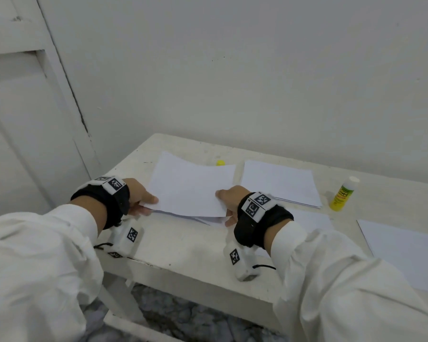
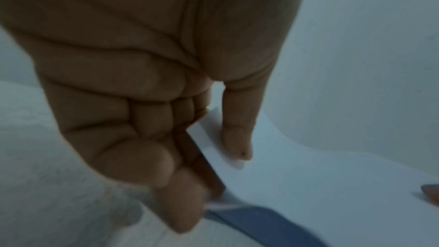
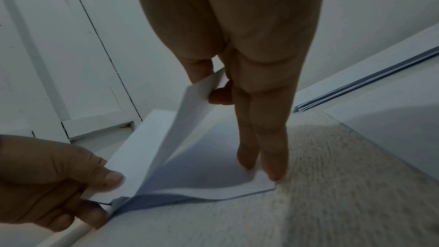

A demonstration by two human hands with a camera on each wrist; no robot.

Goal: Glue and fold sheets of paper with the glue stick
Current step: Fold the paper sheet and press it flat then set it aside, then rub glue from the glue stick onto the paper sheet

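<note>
Broadly, the head view takes in a white worktop (image 1: 183, 245) set against a pale wall, something neither wrist camera shows whole. Lying on it are a loose sheet (image 1: 405, 248) at the right edge, a flat stack of paper (image 1: 279, 182) behind the right wrist, and in the middle the folded sheet (image 1: 190, 186) that both hands hold. From above this sheet looks nearly flat. The right wrist view shows otherwise: its upper flap (image 3: 166, 138) is raised off the lower half, with a shadowed gap between the two layers.

The left hand (image 1: 140, 193) has the near left corner; the left wrist view shows its thumb (image 2: 237, 138) on top of the paper edge and its fingers (image 2: 185, 204) beneath, so that grip is pinching the sheet. The right hand (image 1: 229, 196) takes the near right corner. Only its wrist view shows how: thumb and a bent finger pinch the raised flap, while two straight fingers (image 3: 261, 147) reach down and press the lower layer onto the worktop.

The glue stick (image 1: 344, 193), yellow-labelled and white-topped, stands upright to the right of the stack, well apart from both hands. A small yellow cap (image 1: 220, 162) peeks out just behind the folded sheet's far edge. Both appear in the head view alone.
</note>
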